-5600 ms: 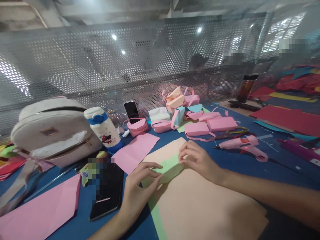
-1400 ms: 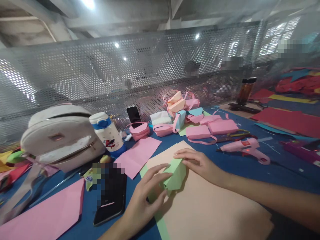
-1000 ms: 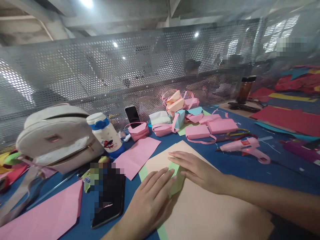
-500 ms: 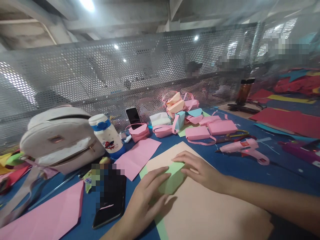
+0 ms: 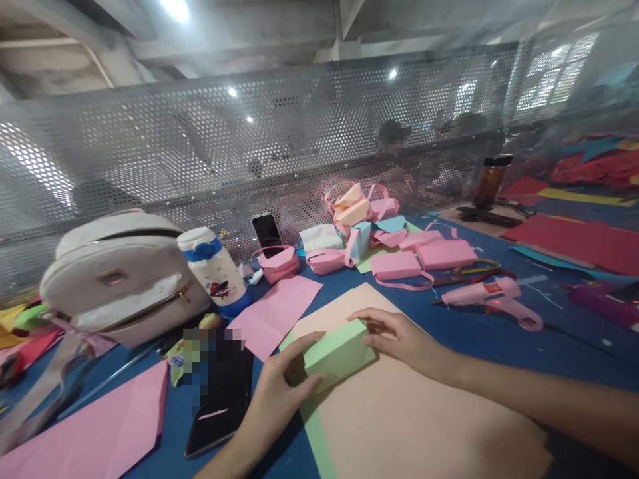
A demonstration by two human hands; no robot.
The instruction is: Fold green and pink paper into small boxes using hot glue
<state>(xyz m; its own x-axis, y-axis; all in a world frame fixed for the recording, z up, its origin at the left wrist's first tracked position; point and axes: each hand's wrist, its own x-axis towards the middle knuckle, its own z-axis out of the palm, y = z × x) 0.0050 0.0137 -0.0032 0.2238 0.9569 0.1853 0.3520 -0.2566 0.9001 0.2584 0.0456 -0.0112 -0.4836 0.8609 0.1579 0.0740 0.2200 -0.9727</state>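
Note:
Between my two hands stands a small light-green folded paper box (image 5: 339,356), on top of a peach paper sheet (image 5: 414,419). My left hand (image 5: 292,376) is closed round its left end, thumb in front and fingers behind. At the right end, my right hand (image 5: 394,336) pinches it with thumb and fingers. The edge of a green sheet (image 5: 317,436) shows beneath the peach one. Behind my hands lie finished-looking pink paper bags (image 5: 397,266) with strip handles. A pink glue gun (image 5: 492,296) lies right of my right hand.
On the left are a white backpack (image 5: 120,273), a bottle (image 5: 212,269), a black phone (image 5: 224,392) and pink sheets (image 5: 100,426). Red sheets (image 5: 574,239) and a dark jar (image 5: 492,183) are at the right. A perforated metal screen (image 5: 279,146) rises behind.
The green paper, lying flatter under my hands before, now shows as a raised box. My left hand has moved to its left end, and my right hand grips its right end.

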